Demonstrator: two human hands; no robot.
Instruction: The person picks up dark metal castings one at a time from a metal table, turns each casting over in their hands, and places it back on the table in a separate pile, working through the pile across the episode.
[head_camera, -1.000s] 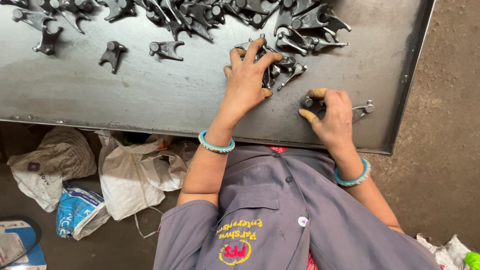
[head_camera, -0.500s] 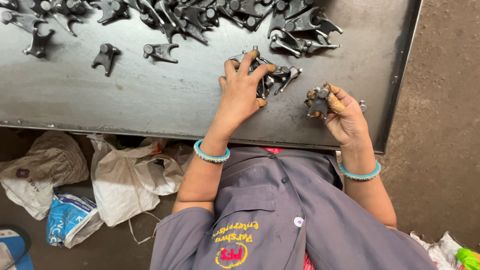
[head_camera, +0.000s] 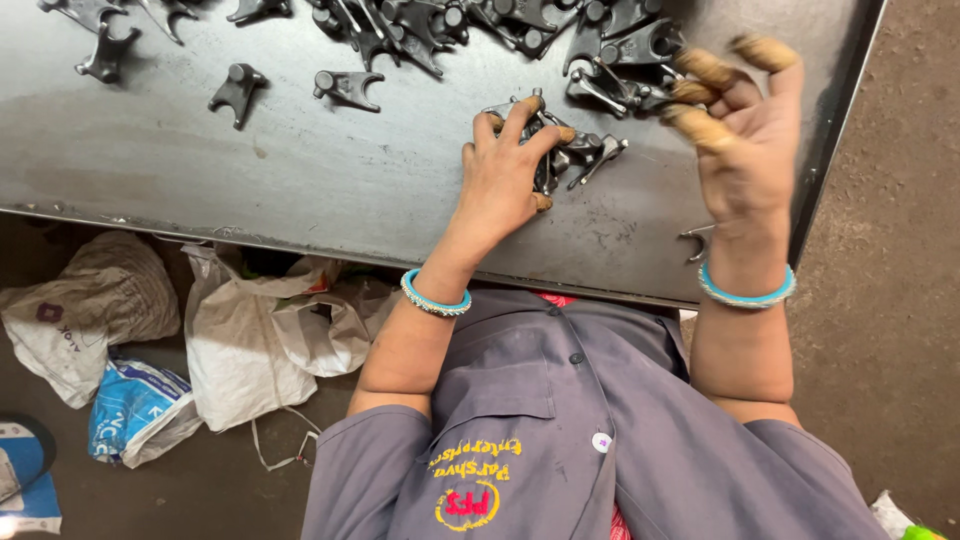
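The person wears a grey short-sleeved work shirt (head_camera: 560, 440) with a collar and a buttoned front; a dark button sits near the neck and a pale round one lower down. On the chest there is an embroidered badge (head_camera: 470, 490) in yellow and red thread. Each wrist carries a turquoise bangle (head_camera: 435, 297), the other one (head_camera: 746, 291) much the same. The fingertips of both hands (head_camera: 705, 125) are wrapped in brownish-yellow covers, grimy with use.

Turquoise bangles (head_camera: 434, 297), grey shirt (head_camera: 600, 430), dark-grey castings (head_camera: 560, 150).
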